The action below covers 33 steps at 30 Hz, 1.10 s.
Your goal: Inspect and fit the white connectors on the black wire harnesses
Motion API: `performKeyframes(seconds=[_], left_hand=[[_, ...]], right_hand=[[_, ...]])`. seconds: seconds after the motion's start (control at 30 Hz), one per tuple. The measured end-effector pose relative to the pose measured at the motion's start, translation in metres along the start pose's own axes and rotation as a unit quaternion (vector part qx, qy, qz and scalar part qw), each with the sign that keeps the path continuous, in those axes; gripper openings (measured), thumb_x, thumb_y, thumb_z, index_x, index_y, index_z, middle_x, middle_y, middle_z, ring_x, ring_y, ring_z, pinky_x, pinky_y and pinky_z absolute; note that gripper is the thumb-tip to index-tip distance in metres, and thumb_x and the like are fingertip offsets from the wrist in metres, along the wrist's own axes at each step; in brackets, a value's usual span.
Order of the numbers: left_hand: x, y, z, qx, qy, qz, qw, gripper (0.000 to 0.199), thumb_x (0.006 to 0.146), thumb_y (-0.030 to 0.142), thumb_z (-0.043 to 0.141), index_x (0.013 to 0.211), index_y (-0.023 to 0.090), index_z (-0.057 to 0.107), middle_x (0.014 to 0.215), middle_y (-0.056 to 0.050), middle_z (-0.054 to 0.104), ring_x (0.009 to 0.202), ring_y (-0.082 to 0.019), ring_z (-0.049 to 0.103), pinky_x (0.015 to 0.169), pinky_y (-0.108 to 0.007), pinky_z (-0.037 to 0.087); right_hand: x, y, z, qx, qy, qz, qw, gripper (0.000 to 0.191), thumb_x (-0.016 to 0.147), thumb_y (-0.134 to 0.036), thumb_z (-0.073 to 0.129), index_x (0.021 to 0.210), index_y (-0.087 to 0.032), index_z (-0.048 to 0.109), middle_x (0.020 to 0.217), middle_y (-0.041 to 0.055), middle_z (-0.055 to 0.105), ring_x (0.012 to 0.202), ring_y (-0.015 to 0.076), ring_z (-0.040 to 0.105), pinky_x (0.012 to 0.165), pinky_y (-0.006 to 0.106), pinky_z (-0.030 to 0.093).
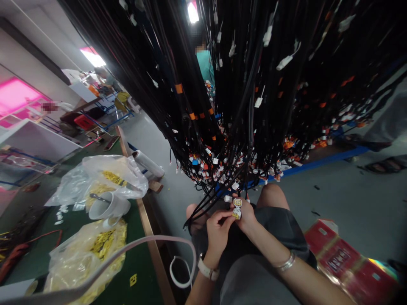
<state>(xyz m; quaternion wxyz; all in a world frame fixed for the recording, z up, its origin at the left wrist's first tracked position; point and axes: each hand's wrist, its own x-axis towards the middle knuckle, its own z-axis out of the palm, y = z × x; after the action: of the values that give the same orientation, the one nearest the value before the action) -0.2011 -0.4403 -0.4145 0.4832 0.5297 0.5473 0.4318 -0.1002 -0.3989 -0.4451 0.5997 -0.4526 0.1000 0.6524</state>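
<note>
In front of my lap, both hands meet at a white wire connector [237, 203] whose face shows a yellow inner part. My right hand [247, 219] is closed around it from the right side. Thumb and fingertips of my left hand [218, 231] pinch a small yellow-and-white connector piece [236, 213] just below that face. I cannot tell whether this piece is joined to the connector. Another white connector [227, 198] sits beside the fingers. Black cables [206, 202] run from the hands up to a large hanging bundle of wire harnesses [235, 106].
On the green table [140, 254] to the left lie plastic bags of yellow parts [101, 245] and a white mug [106, 206]. A pale hose [165, 239] crosses the table's edge. A red box [346, 258] rests on the floor at right. A person in teal [205, 63] is behind the harnesses.
</note>
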Motion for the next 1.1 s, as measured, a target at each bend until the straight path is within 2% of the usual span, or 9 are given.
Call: performKeyframes(seconds=[0.13, 0.4, 0.53, 0.67, 0.77, 0.87, 0.93, 1.1], left_hand=[[0.0, 0.001, -0.001, -0.01, 0.008, 0.018, 1.0, 0.007, 0.073, 0.019, 0.073, 0.076, 0.023, 0.078, 0.081, -0.006, 0.074, 0.077, -0.02, 0.066, 0.075, -0.031, 0.05], [0.0, -0.001, -0.001, 0.001, 0.004, 0.013, 1.0, 0.007, 0.074, 0.021, 0.072, 0.077, 0.023, 0.078, 0.084, -0.006, 0.074, 0.08, -0.022, 0.067, 0.077, -0.032, 0.051], [-0.001, -0.002, 0.001, 0.029, 0.022, 0.021, 0.999, 0.007, 0.076, 0.021, 0.069, 0.076, 0.02, 0.076, 0.081, -0.006, 0.074, 0.077, -0.02, 0.066, 0.075, -0.031, 0.05], [-0.001, -0.005, 0.002, 0.043, 0.035, 0.002, 0.998, 0.008, 0.077, 0.021, 0.066, 0.074, 0.016, 0.071, 0.073, -0.005, 0.071, 0.069, -0.017, 0.063, 0.068, -0.028, 0.048], [0.001, -0.007, 0.002, 0.015, 0.014, -0.017, 1.0, 0.009, 0.075, 0.02, 0.067, 0.082, 0.015, 0.068, 0.078, -0.004, 0.07, 0.071, -0.016, 0.061, 0.068, -0.027, 0.047], [0.002, -0.007, 0.003, -0.032, -0.038, -0.031, 0.998, 0.021, 0.076, 0.019, 0.065, 0.097, 0.016, 0.066, 0.088, -0.005, 0.07, 0.079, -0.016, 0.062, 0.074, -0.027, 0.047], [0.003, -0.007, 0.002, -0.047, -0.06, -0.042, 0.996, 0.023, 0.077, 0.02, 0.065, 0.099, 0.016, 0.065, 0.088, -0.005, 0.069, 0.079, -0.015, 0.061, 0.074, -0.026, 0.046], [0.003, -0.011, 0.0, -0.092, -0.068, -0.099, 0.988, 0.025, 0.075, 0.027, 0.069, 0.096, 0.016, 0.061, 0.082, -0.002, 0.064, 0.06, -0.009, 0.05, 0.055, -0.02, 0.039]], right_hand=[[-0.002, 0.0, 0.002, -0.002, 0.003, 0.003, 1.0, 0.01, 0.074, -0.01, 0.051, 0.079, -0.018, 0.053, 0.043, -0.0053, 0.048, 0.036, 0.0095, 0.044, 0.034, 0.017, 0.032], [-0.003, -0.001, 0.005, 0.004, 0.008, 0.013, 1.0, 0.012, 0.075, -0.009, 0.047, 0.077, -0.018, 0.053, 0.042, -0.0048, 0.048, 0.035, 0.0099, 0.044, 0.034, 0.016, 0.032], [-0.002, 0.001, 0.006, 0.009, 0.011, 0.005, 1.0, 0.012, 0.073, -0.008, 0.047, 0.074, -0.018, 0.053, 0.042, -0.0048, 0.048, 0.036, 0.0094, 0.044, 0.034, 0.016, 0.032], [-0.003, 0.004, 0.006, 0.011, 0.012, -0.006, 1.0, 0.01, 0.071, -0.009, 0.05, 0.074, -0.017, 0.054, 0.042, -0.0053, 0.048, 0.036, 0.0088, 0.044, 0.035, 0.016, 0.032], [-0.004, 0.005, 0.004, 0.005, 0.01, -0.004, 1.0, 0.01, 0.07, -0.01, 0.052, 0.076, -0.018, 0.055, 0.042, -0.0057, 0.048, 0.036, 0.0097, 0.043, 0.036, 0.018, 0.034], [-0.004, 0.005, 0.002, -0.002, 0.012, -0.005, 1.0, 0.011, 0.069, -0.011, 0.053, 0.077, -0.018, 0.056, 0.044, -0.0062, 0.048, 0.037, 0.01, 0.044, 0.038, 0.02, 0.037], [-0.004, 0.005, 0.001, -0.007, 0.019, -0.013, 1.0, 0.009, 0.069, -0.013, 0.055, 0.077, -0.018, 0.057, 0.046, -0.0062, 0.05, 0.038, 0.01, 0.045, 0.039, 0.02, 0.038], [-0.006, 0.007, 0.0, -0.015, 0.034, -0.038, 0.999, 0.007, 0.069, -0.013, 0.055, 0.073, -0.018, 0.058, 0.047, -0.0054, 0.052, 0.04, 0.01, 0.046, 0.038, 0.02, 0.036]])
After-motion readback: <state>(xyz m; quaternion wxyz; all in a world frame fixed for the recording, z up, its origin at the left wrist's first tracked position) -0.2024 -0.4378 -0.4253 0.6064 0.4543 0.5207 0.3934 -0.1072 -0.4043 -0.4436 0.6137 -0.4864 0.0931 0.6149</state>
